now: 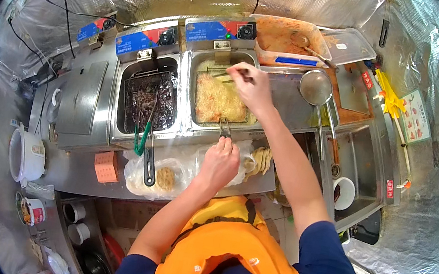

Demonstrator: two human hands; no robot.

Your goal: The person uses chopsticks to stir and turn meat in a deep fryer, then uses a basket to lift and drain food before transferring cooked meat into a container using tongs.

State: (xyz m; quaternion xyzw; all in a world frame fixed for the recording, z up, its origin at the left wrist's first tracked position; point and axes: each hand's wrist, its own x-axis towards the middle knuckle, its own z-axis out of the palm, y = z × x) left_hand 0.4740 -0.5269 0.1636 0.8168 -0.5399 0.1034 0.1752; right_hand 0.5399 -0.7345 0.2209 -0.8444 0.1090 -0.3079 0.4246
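Bubbling pale oil fills the right-hand electric fryer [186, 110], and orange-brown food [216, 102] fries in its wire basket. My left hand [222, 159] is closed around the basket's black handle at the fryer's front edge. Over the back right of the oil is my right hand [250, 86], its fingers bent and blurred; thin metal prongs or wires lie below it, and whether it holds them I cannot tell. Beside this fryer, a second one [116, 121] contains dark oil and a basket with dark contents [144, 96]. Green-handled tongs [142, 138] rest in it.
Behind to the right stands a plastic tub of orange-red mixture [286, 58] with a ladle. A round strainer [316, 87] lies on the metal counter, left of a sink [369, 159]. Plastic bags with flat dough pieces [259, 164] lie before the fryers. A white pot [27, 155] stands left.
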